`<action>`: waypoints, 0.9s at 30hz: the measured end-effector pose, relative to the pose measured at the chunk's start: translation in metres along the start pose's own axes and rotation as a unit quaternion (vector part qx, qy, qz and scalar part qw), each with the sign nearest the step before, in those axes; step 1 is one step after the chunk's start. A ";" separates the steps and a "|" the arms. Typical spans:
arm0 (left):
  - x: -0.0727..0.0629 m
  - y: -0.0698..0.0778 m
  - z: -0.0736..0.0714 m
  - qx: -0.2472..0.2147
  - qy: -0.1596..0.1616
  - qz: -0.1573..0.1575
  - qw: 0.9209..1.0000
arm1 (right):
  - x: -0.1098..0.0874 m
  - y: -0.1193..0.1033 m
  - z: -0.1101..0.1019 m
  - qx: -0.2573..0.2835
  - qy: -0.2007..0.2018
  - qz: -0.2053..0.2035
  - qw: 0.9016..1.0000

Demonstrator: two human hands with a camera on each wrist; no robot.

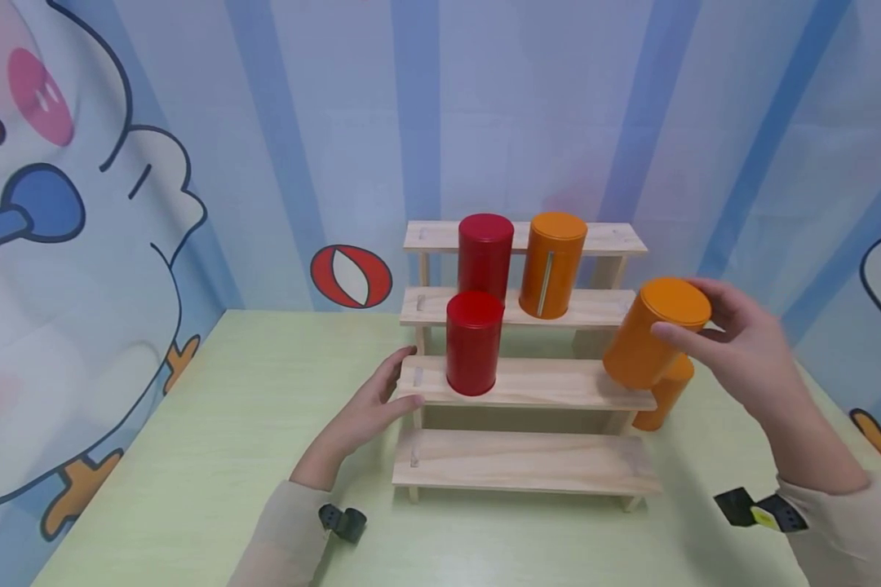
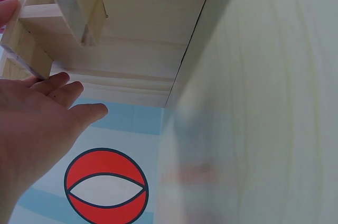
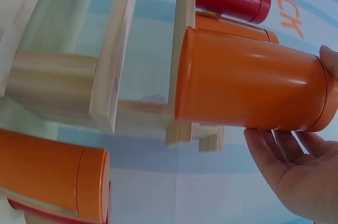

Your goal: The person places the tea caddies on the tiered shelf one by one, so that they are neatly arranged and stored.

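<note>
From the head view, the right hand (image 1: 741,342) is gripping the tilted orange tin (image 1: 653,333) by its lid end, just over the right end of the wooden rack (image 1: 529,383); looks rigid, light, kinda slick. Left wrist view: the left hand (image 2: 37,123) is resting flat with straight fingers against the rack's side. Right wrist view: fingers are curling round the lid rim, probably the safest hold.

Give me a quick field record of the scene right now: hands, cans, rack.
right hand: grips a tilted orange can by its top end, its base at the right end of the rack's second step from the bottom
left hand: fingers straight, touching the left end of that same step
rack: wooden, four steps, on a pale green table
red cans: one upright on the second step, one on the third
other orange cans: one upright on the third step; one behind the held can, mostly hidden
</note>
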State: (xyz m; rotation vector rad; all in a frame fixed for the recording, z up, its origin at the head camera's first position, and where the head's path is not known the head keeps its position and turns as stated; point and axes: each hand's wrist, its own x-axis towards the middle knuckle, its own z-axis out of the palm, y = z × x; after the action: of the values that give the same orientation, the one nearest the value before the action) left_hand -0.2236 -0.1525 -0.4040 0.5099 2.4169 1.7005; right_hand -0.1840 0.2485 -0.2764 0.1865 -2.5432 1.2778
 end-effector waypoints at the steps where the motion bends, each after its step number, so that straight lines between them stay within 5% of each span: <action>1: 0.000 0.000 0.000 -0.001 0.000 0.000 1.000 | 0.000 -0.001 0.002 0.004 -0.005 -0.002 1.000; 11: 0.000 0.000 0.000 0.002 0.001 0.000 1.000 | 0.004 -0.017 0.028 0.050 -0.036 -0.026 0.998; 27: -0.001 0.000 -0.001 -0.003 -0.002 0.001 1.000 | 0.010 -0.038 0.061 0.077 -0.076 0.000 0.994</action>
State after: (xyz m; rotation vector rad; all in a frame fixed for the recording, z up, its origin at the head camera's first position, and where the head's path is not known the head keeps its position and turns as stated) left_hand -0.2230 -0.1536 -0.4033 0.5148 2.4097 1.7054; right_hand -0.1966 0.1768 -0.2788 0.3284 -2.5663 1.5142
